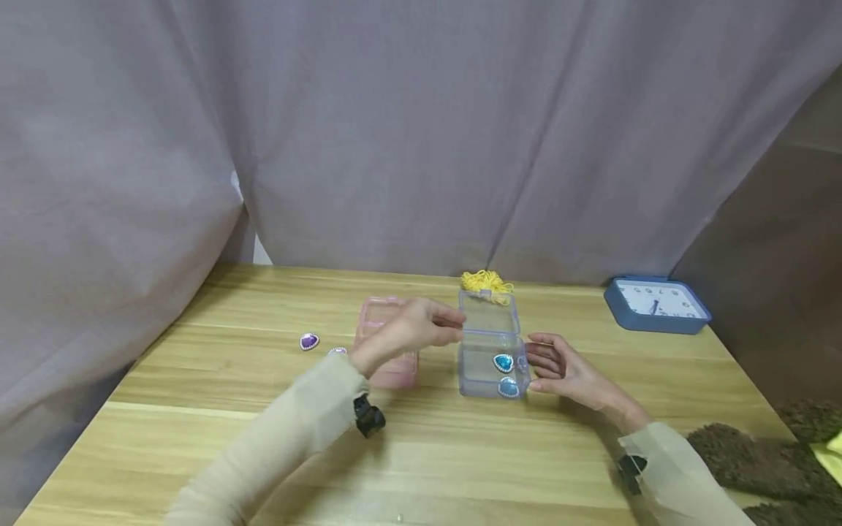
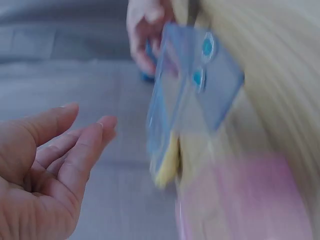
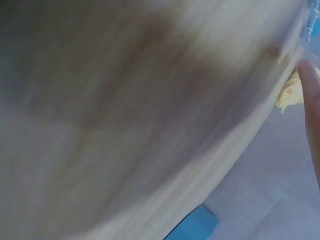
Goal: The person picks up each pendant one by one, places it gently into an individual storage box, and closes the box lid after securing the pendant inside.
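Note:
A clear bluish plastic box lies on the table with its lid folded back. Inside are two blue heart-shaped gems with pale beaded rims. My left hand hovers over a pink plastic box, its fingertips beside the clear box's hinge side. In the left wrist view that hand holds nothing, fingers loosely bent and apart from the box. My right hand is at the clear box's right wall, thumb and fingertips right at its edge, fingers relaxed. The forearm and hand partly cover the pink box.
Left of the pink box lies a purple heart-shaped gem, with another gem partly behind the left wrist. A yellow cord bundle sits behind the clear lid. A blue clock lies at the back right. Grey curtain hangs behind the table.

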`<state>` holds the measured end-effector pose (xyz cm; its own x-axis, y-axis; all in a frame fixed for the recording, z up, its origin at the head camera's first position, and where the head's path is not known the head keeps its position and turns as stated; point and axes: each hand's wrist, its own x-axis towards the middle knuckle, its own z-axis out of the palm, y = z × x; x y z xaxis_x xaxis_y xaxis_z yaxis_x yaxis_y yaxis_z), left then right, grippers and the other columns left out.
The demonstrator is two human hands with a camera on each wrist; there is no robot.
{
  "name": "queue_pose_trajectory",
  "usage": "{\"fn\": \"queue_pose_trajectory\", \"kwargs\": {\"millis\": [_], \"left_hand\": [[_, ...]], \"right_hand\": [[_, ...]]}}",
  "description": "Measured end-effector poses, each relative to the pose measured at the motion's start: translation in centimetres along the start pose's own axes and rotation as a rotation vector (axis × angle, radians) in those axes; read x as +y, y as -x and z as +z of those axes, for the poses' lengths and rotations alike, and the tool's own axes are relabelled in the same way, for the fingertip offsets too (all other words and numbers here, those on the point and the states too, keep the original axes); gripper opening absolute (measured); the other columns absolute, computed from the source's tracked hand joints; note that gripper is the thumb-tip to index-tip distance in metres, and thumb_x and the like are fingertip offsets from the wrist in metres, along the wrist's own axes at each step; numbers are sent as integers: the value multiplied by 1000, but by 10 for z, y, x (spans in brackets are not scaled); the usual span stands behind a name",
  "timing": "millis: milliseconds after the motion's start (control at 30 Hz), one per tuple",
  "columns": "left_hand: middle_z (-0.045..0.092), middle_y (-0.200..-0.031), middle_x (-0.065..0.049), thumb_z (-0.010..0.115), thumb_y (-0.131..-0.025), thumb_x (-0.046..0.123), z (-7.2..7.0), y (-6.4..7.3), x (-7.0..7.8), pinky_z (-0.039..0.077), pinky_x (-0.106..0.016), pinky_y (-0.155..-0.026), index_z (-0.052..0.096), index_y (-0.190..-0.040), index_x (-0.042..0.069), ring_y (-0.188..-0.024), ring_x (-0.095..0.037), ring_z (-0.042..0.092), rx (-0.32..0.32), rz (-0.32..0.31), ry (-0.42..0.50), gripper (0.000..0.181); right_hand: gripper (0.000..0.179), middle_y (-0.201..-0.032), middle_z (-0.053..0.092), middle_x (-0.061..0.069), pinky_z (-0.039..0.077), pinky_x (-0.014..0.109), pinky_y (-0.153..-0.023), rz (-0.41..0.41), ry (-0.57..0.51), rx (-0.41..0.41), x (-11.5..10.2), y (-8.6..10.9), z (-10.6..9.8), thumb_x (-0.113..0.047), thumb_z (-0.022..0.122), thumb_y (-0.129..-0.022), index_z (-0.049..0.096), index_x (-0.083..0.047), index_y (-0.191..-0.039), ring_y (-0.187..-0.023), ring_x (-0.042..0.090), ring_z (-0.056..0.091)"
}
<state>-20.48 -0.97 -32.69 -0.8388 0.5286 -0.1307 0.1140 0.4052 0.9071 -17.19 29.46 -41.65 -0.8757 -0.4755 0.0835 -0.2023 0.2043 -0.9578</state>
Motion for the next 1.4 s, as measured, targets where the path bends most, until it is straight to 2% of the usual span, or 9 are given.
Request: {"fn": "queue_pose_trajectory", "kwargs": {"millis": [100,200,267,367,500,633,833,1167,1400], "left_hand": [[65,-118,-15,65,-88,9,-34,20,-16,55,-27,-84,60,-123,1,-102,-23,64,62,3,62,36],[64,-117,-18,64,-88,10,-65,38,-38,54,-31,-87,58,-124,-1,-102,-24,64,139,0,69,38],[63,-118,-20,63,-89,12,-83,49,-54,53,-32,-89,56,-126,-4,-104,-25,63,180,-13,59,41],[61,-120,-23,63,-90,13,-103,61,-79,53,-27,-87,54,-126,-7,-105,-25,62,237,-46,54,42],[58,-123,-25,61,-90,12,-120,75,-109,52,-19,-82,52,-126,-9,-99,-17,63,298,-101,39,42],[57,-123,-28,62,-89,9,-128,84,-129,53,-22,-83,50,-127,-12,-97,-16,62,343,-148,45,44],[56,-122,-30,62,-89,7,-133,90,-150,52,-16,-78,48,-126,-13,-98,-18,61,374,-188,37,44],[58,-122,-26,66,-87,13,-132,86,-167,46,-12,-76,53,-124,-10,-111,-32,56,394,-243,-84,45],[60,-117,-21,70,-85,19,-128,78,-167,47,-17,-71,57,-120,-5,-100,-24,57,397,-263,-110,45]], "right_hand": [[70,-136,37,33,41,14,-98,-75,17,79,-6,1,2,9,64,-81,18,20,-133,-117,-5,48],[66,-132,49,6,40,14,-99,-156,7,187,-20,-2,9,12,63,-80,22,21,-131,-118,-3,48],[65,-128,49,-10,40,15,-100,-200,-24,240,-32,-8,19,14,63,-79,23,21,-130,-120,0,48],[65,-129,47,-9,39,16,-102,-226,-61,255,-53,-20,41,13,63,-80,24,19,-132,-123,3,46],[68,-139,41,15,37,19,-104,-171,-74,214,-71,-41,82,10,65,-80,26,13,-137,-131,20,41],[73,-144,31,28,33,33,-110,-84,-94,180,-73,-61,123,9,67,-79,25,11,-139,-135,40,30],[83,-151,19,28,21,43,-115,51,-116,166,-57,-79,157,2,70,-80,17,8,-144,-140,40,19],[86,-152,13,29,18,48,-115,124,-150,190,-42,-95,169,6,69,-78,14,8,-145,-140,42,16],[86,-150,17,30,20,47,-114,120,-115,177,-41,-101,169,8,68,-78,15,7,-145,-139,41,18]]}}
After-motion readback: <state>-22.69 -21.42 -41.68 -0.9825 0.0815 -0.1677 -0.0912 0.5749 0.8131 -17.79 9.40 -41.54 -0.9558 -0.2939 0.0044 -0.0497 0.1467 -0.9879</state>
